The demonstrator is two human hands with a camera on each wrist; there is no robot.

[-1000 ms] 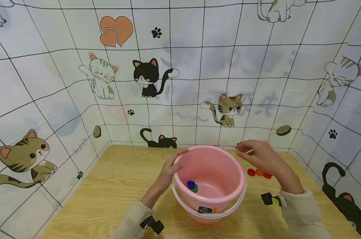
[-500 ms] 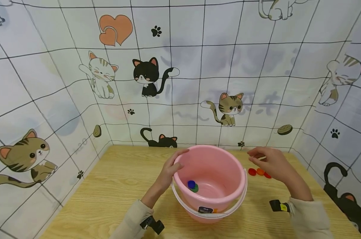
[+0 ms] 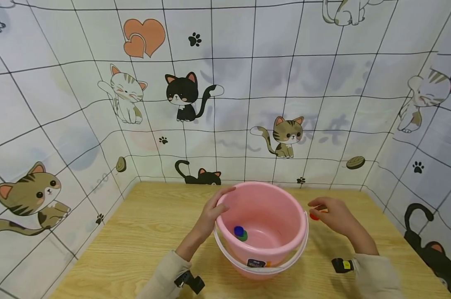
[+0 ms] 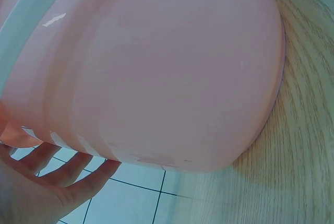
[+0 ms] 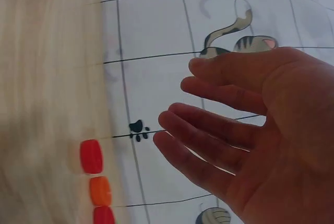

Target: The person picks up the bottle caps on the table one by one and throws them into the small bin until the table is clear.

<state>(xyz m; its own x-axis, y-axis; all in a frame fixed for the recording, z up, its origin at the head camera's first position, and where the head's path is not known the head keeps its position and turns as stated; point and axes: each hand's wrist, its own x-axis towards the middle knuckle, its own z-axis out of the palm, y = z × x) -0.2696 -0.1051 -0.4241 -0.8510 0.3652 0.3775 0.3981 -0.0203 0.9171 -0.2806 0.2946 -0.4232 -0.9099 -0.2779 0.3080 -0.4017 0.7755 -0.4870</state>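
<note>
A pink bucket point(image 3: 270, 216) with a white handle stands upright on the table. Its left rim is gripped by my left hand point(image 3: 210, 214), thumb inside and fingers outside; in the left wrist view the fingers point(image 4: 68, 174) lie along the bucket's outer wall. Inside, a small blue disc point(image 3: 238, 231) overlaps a green disc point(image 3: 242, 236). To the right of the bucket, my right hand point(image 3: 335, 214) hovers near a small red disc point(image 5: 91, 156), an orange disc point(image 5: 100, 191) and another red disc point(image 5: 104, 215). Its fingers are spread and hold nothing.
The wooden table point(image 3: 154, 224) extends around the bucket. Behind it and at both sides hangs a white gridded cloth point(image 3: 232, 83) printed with cats. The white handle point(image 3: 262, 270) hangs down at the bucket's near side.
My right hand has moved away from beside the bucket rim, to the right and then down over the discs. The left hand and the bucket have stayed in place.
</note>
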